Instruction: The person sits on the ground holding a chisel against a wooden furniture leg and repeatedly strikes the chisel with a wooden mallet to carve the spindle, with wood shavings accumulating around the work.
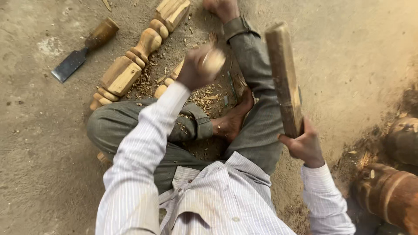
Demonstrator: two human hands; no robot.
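At frame centre, the left hand [198, 69] grips a blurred wooden-handled chisel [213, 61] over the pale turned wooden spindle [167, 85] on the floor. Right hand [305, 146] grips the raised flat wooden mallet [284, 78]. Strike the handle squarely; keep the chisel steady.

A dusty dirt floor [35, 174] is carrying a turned wooden post [135, 56], a wood-handled chisel [80, 50] lying just left of it, and wood shavings [204, 98] lying to its right.
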